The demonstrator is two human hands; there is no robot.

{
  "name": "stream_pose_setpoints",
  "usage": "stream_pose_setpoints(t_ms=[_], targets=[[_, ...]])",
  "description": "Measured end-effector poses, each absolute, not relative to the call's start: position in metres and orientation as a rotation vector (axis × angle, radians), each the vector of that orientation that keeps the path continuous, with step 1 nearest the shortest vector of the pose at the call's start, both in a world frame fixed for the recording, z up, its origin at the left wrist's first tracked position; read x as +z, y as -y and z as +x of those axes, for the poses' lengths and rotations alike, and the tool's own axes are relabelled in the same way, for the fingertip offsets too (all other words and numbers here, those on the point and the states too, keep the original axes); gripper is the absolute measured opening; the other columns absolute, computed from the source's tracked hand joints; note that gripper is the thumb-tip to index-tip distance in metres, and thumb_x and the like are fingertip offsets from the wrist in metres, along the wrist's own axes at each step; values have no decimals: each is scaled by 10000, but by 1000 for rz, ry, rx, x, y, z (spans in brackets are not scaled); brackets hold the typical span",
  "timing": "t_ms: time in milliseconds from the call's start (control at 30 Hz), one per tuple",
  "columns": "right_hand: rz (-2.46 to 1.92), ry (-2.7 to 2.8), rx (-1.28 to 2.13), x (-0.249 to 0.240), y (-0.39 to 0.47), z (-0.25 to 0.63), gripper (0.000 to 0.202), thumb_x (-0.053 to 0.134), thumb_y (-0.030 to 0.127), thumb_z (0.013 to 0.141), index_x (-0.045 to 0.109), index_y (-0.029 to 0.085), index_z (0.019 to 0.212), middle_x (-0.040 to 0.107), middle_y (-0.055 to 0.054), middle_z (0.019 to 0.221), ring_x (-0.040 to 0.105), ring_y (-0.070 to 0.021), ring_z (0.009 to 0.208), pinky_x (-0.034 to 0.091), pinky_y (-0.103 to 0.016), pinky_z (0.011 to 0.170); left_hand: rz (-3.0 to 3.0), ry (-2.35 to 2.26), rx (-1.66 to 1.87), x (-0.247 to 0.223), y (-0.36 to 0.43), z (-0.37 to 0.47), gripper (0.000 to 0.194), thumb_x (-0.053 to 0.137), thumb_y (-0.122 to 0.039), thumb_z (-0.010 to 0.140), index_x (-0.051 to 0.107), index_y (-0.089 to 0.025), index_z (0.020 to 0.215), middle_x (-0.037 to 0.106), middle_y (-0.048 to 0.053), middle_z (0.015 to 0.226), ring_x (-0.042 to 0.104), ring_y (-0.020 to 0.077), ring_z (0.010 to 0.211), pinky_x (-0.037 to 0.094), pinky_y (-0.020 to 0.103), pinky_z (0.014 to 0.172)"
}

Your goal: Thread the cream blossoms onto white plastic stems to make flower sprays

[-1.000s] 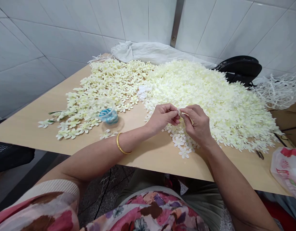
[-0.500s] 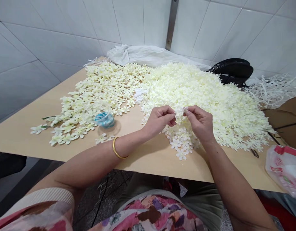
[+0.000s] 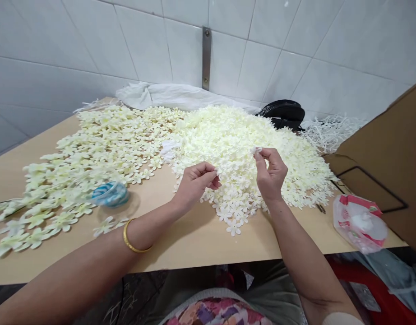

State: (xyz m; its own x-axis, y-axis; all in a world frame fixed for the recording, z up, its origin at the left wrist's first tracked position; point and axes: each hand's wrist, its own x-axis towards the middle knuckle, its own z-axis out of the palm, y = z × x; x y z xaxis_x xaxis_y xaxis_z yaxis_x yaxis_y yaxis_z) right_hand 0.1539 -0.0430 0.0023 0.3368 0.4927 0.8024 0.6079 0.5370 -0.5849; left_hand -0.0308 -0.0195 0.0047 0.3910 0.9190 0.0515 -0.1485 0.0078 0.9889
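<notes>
R hand (image 3: 271, 177) pinches small white piece (image 3: 258, 150), axis unclear, beyond & to right of L hand (image 3: 195, 184), fingertips pressed tog., contents unclear; flower pile (image 3: 224, 131) beyond both, R nearer its middle

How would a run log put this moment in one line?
left hand: fingers pinched, contents unclear | right hand: pinches small white piece | hands: apart | flower pile: beyond hands | cup: on table, left side
</notes>
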Motion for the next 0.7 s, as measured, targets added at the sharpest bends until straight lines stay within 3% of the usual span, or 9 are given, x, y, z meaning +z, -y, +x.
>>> stream_pose_setpoints(t_ms=[233, 400, 700], targets=[[-1243, 1650, -423, -1, 45, 150, 285, 491, 153, 836, 581, 193, 1103, 596, -98, 970, 564, -213, 959, 494, -397, 815, 1265, -770, 1010, 3, 20, -28, 141, 650, -234, 683, 567, -120, 687, 611, -2, 552, 592, 105, 516, 501, 231, 549], [-1075, 1737, -397, 1, 56, 135, 208, 515, 117, 827, 625, 207, 979, 618, -73, 872, 588, -189, 846, 499, -348, 736, 1216, -741, 998, 3, 22, -27, 71, 593, -156, 711, 551, -113, 673, 600, -7, 563, 600, 102, 502, 495, 224, 526], [-1054, 1914, -386, -9, 56, 123, 180, 525, 129, 831, 646, 189, 949, 667, -73, 839, 615, -186, 810, 506, -336, 716, 1166, -658, 969, 3, 23, -27, 74, 602, -139, 736, 575, -96, 682, 616, 5, 594, 621, 95, 532, 516, 211, 554]])
